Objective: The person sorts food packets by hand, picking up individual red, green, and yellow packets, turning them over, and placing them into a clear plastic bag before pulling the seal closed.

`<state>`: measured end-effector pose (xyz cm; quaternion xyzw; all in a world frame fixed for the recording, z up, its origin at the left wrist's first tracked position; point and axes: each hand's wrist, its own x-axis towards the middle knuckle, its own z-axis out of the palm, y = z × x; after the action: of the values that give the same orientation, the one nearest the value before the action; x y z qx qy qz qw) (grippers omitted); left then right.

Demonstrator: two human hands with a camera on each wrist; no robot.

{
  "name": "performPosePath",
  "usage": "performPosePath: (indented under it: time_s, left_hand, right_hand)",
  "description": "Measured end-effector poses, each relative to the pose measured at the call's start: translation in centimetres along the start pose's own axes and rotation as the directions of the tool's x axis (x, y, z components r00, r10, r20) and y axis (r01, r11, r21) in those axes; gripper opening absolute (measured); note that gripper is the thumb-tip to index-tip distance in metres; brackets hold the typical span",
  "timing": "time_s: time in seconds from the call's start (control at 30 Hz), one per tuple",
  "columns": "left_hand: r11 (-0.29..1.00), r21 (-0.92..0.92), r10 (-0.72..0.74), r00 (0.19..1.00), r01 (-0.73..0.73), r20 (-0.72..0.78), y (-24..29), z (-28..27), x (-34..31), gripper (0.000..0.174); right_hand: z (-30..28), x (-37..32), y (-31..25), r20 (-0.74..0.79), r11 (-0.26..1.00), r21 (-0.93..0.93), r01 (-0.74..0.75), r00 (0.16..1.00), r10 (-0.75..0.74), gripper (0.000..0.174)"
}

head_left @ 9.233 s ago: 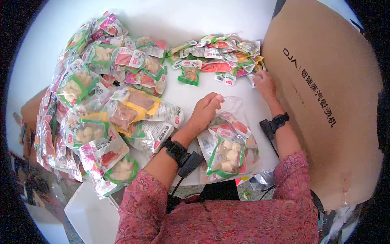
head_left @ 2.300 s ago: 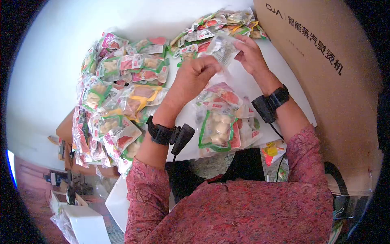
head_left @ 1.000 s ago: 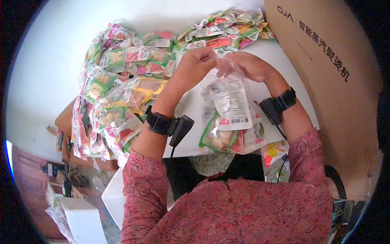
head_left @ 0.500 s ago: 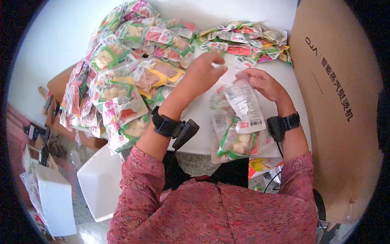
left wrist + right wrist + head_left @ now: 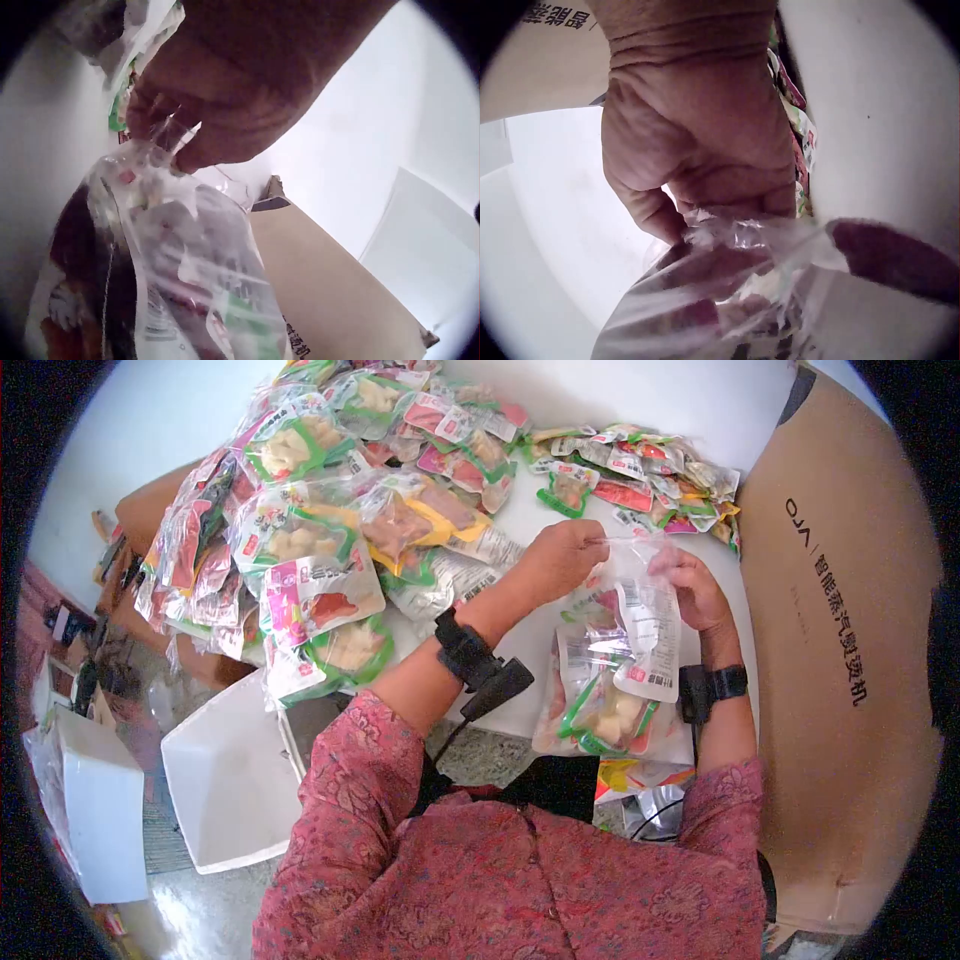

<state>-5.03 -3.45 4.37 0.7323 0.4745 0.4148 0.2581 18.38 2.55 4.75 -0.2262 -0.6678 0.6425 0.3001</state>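
A clear plastic bag [image 5: 572, 660] with several food packets inside stands at the table's front edge. My left hand [image 5: 572, 555] pinches the left side of its mouth; the left wrist view shows the gathered film at the fingertips of that hand [image 5: 225, 97]. On the other side, my right hand [image 5: 695, 585] grips the film between thumb and curled fingers, as the right wrist view shows of this hand [image 5: 697, 142]. A white packet [image 5: 648, 640], printed side outward, lies uppermost in the bag. Below it shows a green-edged packet [image 5: 610, 715] of pale round pieces.
Filled clear bags [image 5: 310, 540] are heaped along the left. A pile of loose packets [image 5: 640, 470] lies at the back of the white table [image 5: 520, 705]. A tall cardboard box [image 5: 840, 660] walls off the right. A white bin [image 5: 225, 780] stands below, at left.
The right hand was at the back pile; later both hands held the white packet, which is now in the bag. The left hand, off the bag half a second ago, pinches its mouth again.
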Motion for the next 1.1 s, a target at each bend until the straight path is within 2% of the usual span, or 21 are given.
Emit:
performPosePath:
  time_s: [0.03, 0.07, 0.1, 0.13, 0.17, 0.23, 0.27, 0.4, 0.47, 0.5, 0.57, 0.6, 0.63, 0.7, 0.83, 0.9, 0.93, 1.1]
  left_hand:
    - [0.991, -0.134, -0.003, 0.998, -0.006, -0.068, -0.1, 0.5, 0.3, 0.02]
    - [0.991, -0.134, 0.018, 0.997, -0.027, -0.072, -0.1, 1.0, 0.7, 0.02]
    - [0.969, -0.246, -0.015, 0.996, -0.006, -0.083, -0.3, 1.7, 1.1, 0.02]
    - [0.935, -0.355, -0.049, 0.995, 0.015, -0.088, -0.4, 2.1, 1.4, 0.019]
    - [0.935, -0.355, -0.031, 0.995, -0.004, -0.094, -0.5, 2.6, 1.7, 0.019]
    - [0.748, -0.653, -0.173, 0.985, 0.118, -0.02, -1.2, 4.0, 2.2, 0.017]
    - [0.695, -0.719, -0.127, 0.988, 0.023, -0.091, -2.2, 5.1, 2.7, 0.013]
    - [0.578, -0.815, -0.122, 0.983, -0.045, -0.14, -3.2, 5.5, 2.4, 0.01]
    - [0.242, -0.955, -0.223, 0.967, 0.173, 0.118, -3.1, 5.2, 1.9, 0.008]
    - [0.231, -0.957, -0.223, 0.967, 0.175, 0.123, -2.9, 4.8, 1.8, 0.008]
    - [0.245, -0.943, -0.188, 0.965, 0.224, 0.18, -2.4, 4.2, 1.6, 0.007]
    - [0.236, -0.946, -0.19, 0.965, 0.224, 0.181, -2.7, 4.5, 1.6, 0.007]
    - [0.208, -0.948, -0.189, 0.961, 0.24, 0.202, -2.9, 4.7, 1.6, 0.008]
    - [0.185, -0.951, -0.188, 0.959, 0.247, 0.213, -3.2, 5.0, 1.7, 0.01]
    - [0.095, -0.97, -0.135, 0.969, 0.223, 0.209, -3.5, 5.2, 1.4, 0.019]
    - [-0.007, -0.962, -0.352, 0.9, 0.272, 0.257, -3.2, 5.5, 1.6, 0.019]
    - [0.133, -0.958, -0.171, 0.958, 0.253, 0.229, -3.9, 5.0, 1.4, 0.016]
    - [0.128, -0.944, -0.224, 0.936, 0.303, 0.27, -3.5, 5.5, 1.7, 0.006]
  right_hand:
    - [-0.2, -0.1, 0.1, -0.005, 1.0, -0.012, 0.006, 1.0, -0.007, 0.03]
    - [-0.5, -0.1, 0.2, 0.029, 0.999, -0.004, 0.032, 0.999, -0.032, 0.031]
    - [-0.8, -0.1, 0.1, 0.065, 0.998, 0.001, 0.061, 0.996, -0.061, 0.032]
    - [-0.6, -0.2, 0.2, 0.029, 0.998, 0.055, 0.033, 0.999, -0.035, 0.038]
    - [-0.5, -0.1, 0.3, 0.027, 0.998, 0.039, 0.044, 0.999, -0.045, 0.038]
    - [-0.6, -0.1, 0.7, -0.076, 0.982, 0.187, -0.019, 0.997, 0.034, 0.043]
    - [-1.0, 0.1, 1.2, -0.082, 0.98, 0.2, -0.006, 0.996, 0.023, 0.043]
    - [-1.8, 0.9, 1.5, -0.104, 0.965, 0.244, -0.097, 0.987, 0.126, 0.039]
    - [-3.1, 1.7, 2.1, -0.24, 0.992, 0.068, -0.107, 0.963, 0.121, 0.035]
    - [-2.8, 2.0, 1.1, -0.244, 0.991, 0.064, -0.116, 0.961, 0.129, 0.035]
    - [-2.1, 3.9, -2.0, -0.302, 0.913, -0.322, -0.25, 0.941, 0.151, 0.025]
    - [-3.5, 5.5, -2.2, -0.283, 0.863, -0.393, -0.317, 0.935, 0.214, 0.023]
    - [-3.2, 6.9, -3.2, -0.282, 0.86, -0.396, -0.321, 0.934, 0.218, 0.023]
    - [-2.2, 9.8, -4.9, -0.166, 0.674, -0.669, -0.313, 0.947, 0.275, 0.027]
    - [-1.0, 15.3, -5.0, -0.047, 0.685, -0.695, -0.221, 0.964, 0.263, 0.036]
    - [-0.7, 17.1, -4.0, -0.115, 0.656, -0.709, -0.258, 0.96, 0.253, 0.044]
    - [-1.1, 18.1, -3.3, -0.132, 0.658, -0.696, -0.287, 0.952, 0.276, 0.049]
    - [-2.2, 19.8, 0.4, -0.207, 0.638, -0.705, -0.309, 0.951, 0.232, 0.041]
